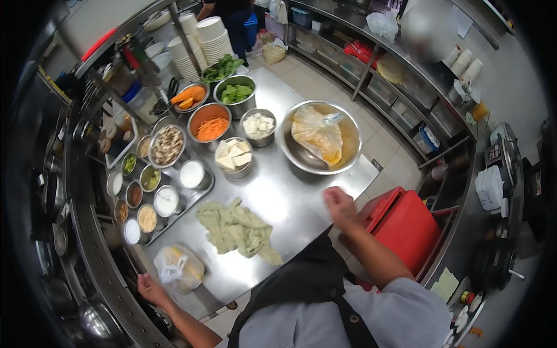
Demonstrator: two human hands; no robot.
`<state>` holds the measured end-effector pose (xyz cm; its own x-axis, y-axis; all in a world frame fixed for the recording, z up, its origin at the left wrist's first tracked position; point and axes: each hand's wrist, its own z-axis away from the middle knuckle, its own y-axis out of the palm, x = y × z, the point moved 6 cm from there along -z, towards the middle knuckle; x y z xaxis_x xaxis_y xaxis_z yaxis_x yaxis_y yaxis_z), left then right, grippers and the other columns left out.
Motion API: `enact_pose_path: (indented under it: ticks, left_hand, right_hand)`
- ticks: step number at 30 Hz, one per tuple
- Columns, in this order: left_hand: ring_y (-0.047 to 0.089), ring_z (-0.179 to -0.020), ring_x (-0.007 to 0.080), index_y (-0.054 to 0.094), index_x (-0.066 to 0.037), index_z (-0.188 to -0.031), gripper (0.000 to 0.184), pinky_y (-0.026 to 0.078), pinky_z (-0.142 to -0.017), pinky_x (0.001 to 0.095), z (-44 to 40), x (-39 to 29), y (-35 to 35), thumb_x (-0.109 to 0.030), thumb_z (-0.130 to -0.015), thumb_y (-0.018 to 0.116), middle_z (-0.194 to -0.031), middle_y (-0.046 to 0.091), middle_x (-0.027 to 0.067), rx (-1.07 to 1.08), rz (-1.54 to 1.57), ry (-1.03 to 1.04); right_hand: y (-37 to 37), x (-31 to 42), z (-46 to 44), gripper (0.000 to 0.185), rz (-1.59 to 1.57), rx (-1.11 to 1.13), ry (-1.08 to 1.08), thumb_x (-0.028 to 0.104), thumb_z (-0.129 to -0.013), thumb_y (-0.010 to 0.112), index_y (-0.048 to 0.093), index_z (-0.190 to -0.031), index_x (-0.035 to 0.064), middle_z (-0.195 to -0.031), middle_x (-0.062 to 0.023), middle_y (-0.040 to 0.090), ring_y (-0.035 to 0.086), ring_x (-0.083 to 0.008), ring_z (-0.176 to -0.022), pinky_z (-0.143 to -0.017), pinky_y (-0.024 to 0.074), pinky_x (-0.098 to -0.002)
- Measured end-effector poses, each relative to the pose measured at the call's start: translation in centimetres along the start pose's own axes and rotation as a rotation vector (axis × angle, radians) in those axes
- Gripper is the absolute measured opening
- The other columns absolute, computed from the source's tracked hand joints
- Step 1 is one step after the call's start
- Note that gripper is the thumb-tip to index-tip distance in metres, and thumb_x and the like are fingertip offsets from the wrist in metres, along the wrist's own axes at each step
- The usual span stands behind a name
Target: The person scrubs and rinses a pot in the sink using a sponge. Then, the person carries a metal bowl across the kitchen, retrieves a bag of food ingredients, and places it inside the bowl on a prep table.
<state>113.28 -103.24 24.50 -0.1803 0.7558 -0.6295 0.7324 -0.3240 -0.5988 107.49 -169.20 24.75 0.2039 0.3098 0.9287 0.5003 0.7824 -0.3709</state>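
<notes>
My left hand is at the counter's left edge, its fingers pinched together; what is between them is too small to tell. Beside it lies a tied clear plastic bag with a yellowish container inside. My right hand is loosely curled above the counter's right side, slightly blurred, with nothing visible in it. Beyond it stands a large steel bowl holding a tied bag of orange-yellow food. A crumpled green cloth lies on the steel counter between my hands.
Bowls of carrot strips, white cubes, leafy greens and mushrooms stand at the back left, with several small pots. A red bin is at the right. Another person stands at the far end.
</notes>
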Motion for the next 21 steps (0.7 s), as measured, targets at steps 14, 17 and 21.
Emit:
enact_pose_path:
  ticks: [14,17,21]
  left_hand:
    - [0.047,-0.117,0.0299,0.052,-0.003,-0.121,0.044,0.047,-0.082,0.0343,25.7,-50.9,21.1,-0.009,-0.080,0.067,-0.126,0.047,0.0177,0.945,0.104,0.501]
    - [0.045,-0.118,0.0350,0.052,-0.002,-0.120,0.044,0.040,-0.090,0.0370,26.6,-52.9,22.3,-0.010,-0.080,0.067,-0.128,0.045,0.0206,0.873,0.042,0.580]
    - [0.052,-0.110,0.0329,0.055,-0.001,-0.114,0.036,0.042,-0.091,0.0378,28.7,-56.2,21.9,-0.009,-0.081,0.066,-0.118,0.054,0.0182,0.890,0.132,0.538]
  right_hand:
    - [-10.5,-9.4,-20.6,0.065,-0.047,0.368,0.044,0.029,-0.084,0.056,0.028,-0.138,0.0040,-0.128,-0.0223,0.048,0.054,-0.0370,-0.109,-0.095,0.0419,-0.0396]
    - [-11.2,-7.9,-20.6,0.067,-0.069,0.435,0.120,0.022,-0.079,0.050,0.024,-0.136,0.0008,-0.126,-0.0262,0.045,0.046,-0.0392,-0.118,-0.097,0.0391,-0.0437]
    - [-10.6,-7.5,-19.1,0.062,-0.055,0.592,0.025,0.029,-0.084,0.053,0.030,-0.134,0.0007,-0.117,-0.0232,0.054,0.053,-0.0371,-0.109,-0.092,0.0433,-0.0414]
